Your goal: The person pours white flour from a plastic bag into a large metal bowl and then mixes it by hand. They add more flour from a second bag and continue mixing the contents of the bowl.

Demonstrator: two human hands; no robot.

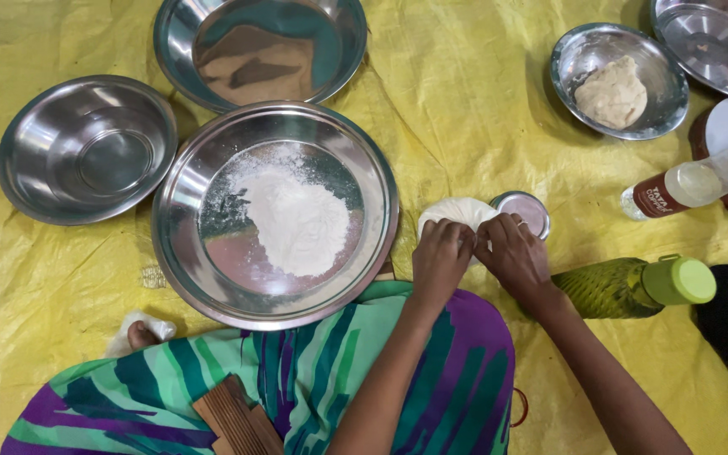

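white bag of flour point(457, 211) | soft, bunched | on yellow sheet, beside small steel tin

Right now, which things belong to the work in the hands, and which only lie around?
In use:
- left hand and right hand, both pinching the white pouch
- small steel lid, touching the pouch

Lying about:
- big plate of flour
- two empty steel bowls
- bowl with dough
- green-capped bottle
- clear bottle lying on its side

The flour plate point(187, 211) sits at center; two bowls point(86, 147) lie at ten and twelve o'clock, a dough bowl point(618, 80) at two, a bottle point(634, 286) at four.
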